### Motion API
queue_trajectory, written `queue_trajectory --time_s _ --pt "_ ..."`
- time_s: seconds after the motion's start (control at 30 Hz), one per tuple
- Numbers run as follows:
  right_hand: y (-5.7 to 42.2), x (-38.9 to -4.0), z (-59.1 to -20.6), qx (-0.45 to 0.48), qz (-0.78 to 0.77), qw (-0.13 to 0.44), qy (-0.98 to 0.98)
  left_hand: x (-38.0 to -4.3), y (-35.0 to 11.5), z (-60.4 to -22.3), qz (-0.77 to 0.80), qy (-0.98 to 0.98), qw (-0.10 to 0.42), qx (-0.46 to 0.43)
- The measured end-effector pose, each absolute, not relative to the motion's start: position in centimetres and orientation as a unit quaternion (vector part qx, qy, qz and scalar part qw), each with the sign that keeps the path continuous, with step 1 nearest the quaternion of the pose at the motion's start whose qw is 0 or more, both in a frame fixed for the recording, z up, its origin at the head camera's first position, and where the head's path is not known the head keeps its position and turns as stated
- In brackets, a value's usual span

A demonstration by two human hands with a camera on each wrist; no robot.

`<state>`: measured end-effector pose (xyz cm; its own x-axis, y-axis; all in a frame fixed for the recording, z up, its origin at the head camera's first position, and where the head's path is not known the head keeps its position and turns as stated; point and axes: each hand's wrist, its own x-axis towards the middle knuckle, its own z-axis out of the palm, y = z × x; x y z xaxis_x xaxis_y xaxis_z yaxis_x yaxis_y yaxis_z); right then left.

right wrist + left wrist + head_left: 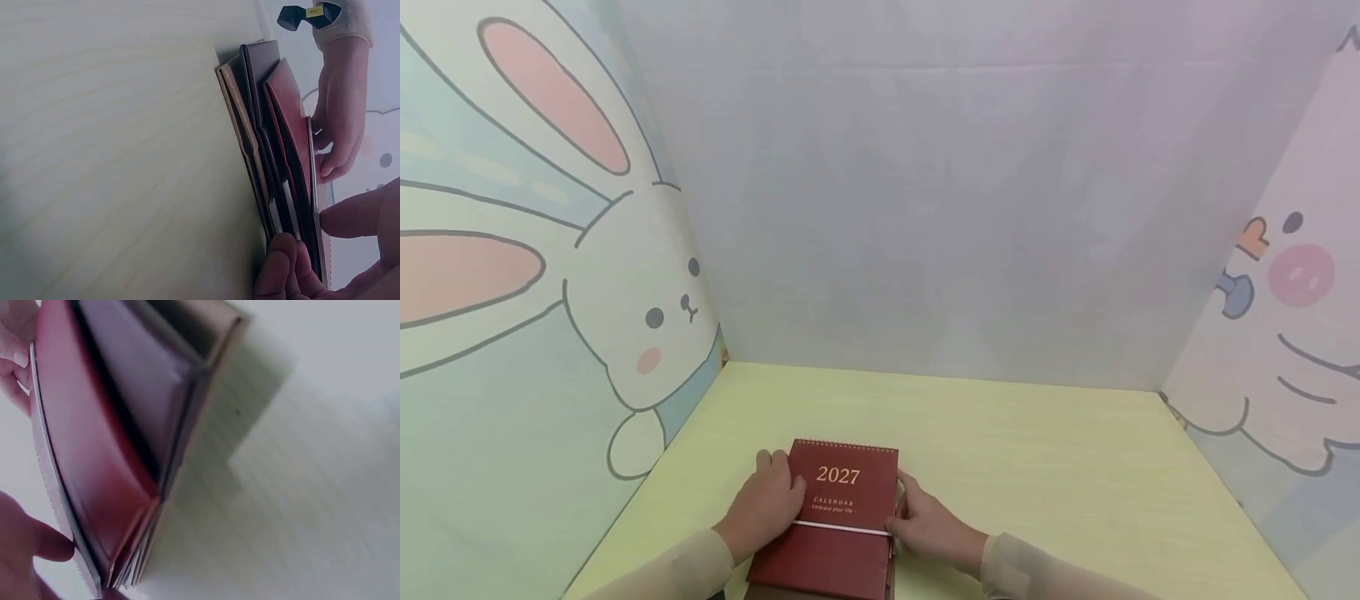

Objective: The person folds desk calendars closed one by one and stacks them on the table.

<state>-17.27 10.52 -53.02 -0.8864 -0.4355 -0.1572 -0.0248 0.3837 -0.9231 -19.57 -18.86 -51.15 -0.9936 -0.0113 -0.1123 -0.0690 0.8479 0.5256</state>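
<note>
A dark red desk calendar [838, 492] marked "2027 CALENDAR" in gold lies on top of a stack near the table's front, its spiral binding at the far edge. Below it a red cover [820, 560] sticks out towards me. Under that come a dark cover [262, 62] and a tan-brown one [236, 103], seen in both wrist views. My left hand [763, 507] grips the stack's left side, thumb on the top calendar. On the opposite side my right hand [934, 529] holds the stack, thumb above and fingers at the layered edges. Some fingertips are hidden.
The stack rests on a pale yellow table [1037, 467]. A plain grey-white backdrop [947, 208] stands behind it. Side panels carry a cartoon rabbit [640, 283] on the left and a white cartoon animal [1285, 333] on the right.
</note>
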Motion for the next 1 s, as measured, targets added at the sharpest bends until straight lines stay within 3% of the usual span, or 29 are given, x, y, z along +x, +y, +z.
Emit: queue_trajectory --time_s 0.27,1.0 --pt "10.46 -17.28 -52.89 -0.153 -0.522 0.199 0.815 -19.4 -18.97 -51.55 0.278 0.956 0.087 -0.021" --pt "9.88 -16.92 -52.49 -0.144 -0.528 0.183 0.817 -19.35 -18.87 -51.09 0.288 0.953 0.092 -0.015"
